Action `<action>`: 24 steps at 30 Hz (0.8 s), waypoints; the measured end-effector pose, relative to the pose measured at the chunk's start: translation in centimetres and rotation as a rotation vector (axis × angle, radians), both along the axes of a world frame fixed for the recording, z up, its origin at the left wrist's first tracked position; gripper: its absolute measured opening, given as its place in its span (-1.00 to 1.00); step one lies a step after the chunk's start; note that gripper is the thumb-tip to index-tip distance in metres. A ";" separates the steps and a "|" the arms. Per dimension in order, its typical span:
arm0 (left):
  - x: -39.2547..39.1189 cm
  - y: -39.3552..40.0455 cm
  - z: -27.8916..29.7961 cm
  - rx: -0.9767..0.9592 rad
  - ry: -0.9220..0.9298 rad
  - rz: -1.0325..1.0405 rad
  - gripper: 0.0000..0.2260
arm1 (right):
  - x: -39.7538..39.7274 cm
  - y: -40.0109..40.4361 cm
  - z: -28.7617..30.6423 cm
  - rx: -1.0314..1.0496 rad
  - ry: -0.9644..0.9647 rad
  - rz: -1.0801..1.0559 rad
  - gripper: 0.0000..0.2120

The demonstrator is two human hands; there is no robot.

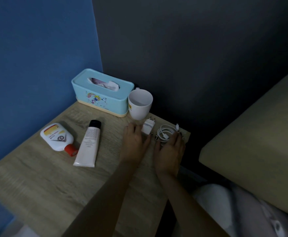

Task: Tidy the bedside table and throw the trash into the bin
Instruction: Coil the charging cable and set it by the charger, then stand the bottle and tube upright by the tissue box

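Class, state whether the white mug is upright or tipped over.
Upright. The white mug stands on its base beside the tissue box, its open mouth facing up.

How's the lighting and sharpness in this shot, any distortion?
Head view: dim, bluish light with no glare; wide-angle bending curves the bedside table edges; the tissue box and mug read fairly sharp; print on the charger is too soft to read.

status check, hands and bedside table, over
Left hand open, fingers at white charger plug. Right hand open on coiled cable. No trash or bin in view. Mug close behind the plug.
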State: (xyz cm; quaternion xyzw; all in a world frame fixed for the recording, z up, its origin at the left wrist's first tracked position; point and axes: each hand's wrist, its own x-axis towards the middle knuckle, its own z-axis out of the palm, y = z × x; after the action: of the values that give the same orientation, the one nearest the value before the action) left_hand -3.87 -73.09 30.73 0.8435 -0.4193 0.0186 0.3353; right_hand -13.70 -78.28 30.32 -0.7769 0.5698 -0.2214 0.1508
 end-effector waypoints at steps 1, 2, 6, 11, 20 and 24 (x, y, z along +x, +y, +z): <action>0.0 0.0 0.0 -0.004 0.005 -0.005 -0.61 | 0.0 0.0 0.0 -0.001 -0.004 0.003 -0.29; 0.0 0.0 0.1 -0.011 0.013 -0.007 -0.61 | 0.0 0.1 0.1 -0.003 -0.007 0.008 -0.27; -0.1 1.0 0.7 -0.029 0.016 -0.013 -0.53 | -0.2 0.4 0.7 -0.056 -0.048 0.043 -0.20; 0.1 6.5 2.5 -0.009 -0.130 -0.108 -0.54 | -0.6 1.0 1.6 -0.144 -0.060 0.117 -0.32; 7.6 21.2 6.7 0.147 -0.299 0.000 -0.69 | -1.5 5.7 1.4 -0.142 0.025 0.465 -0.62; 10.6 25.5 6.0 0.233 -0.243 0.113 -0.64 | -0.8 8.2 1.2 -0.050 0.009 0.666 -0.60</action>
State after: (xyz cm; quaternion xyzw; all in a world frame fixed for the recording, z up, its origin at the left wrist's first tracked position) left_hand 6.76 -47.58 36.75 0.8905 -0.4077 0.0903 0.1805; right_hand -14.46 -70.13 31.47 -0.9249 0.2797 -0.1704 0.1933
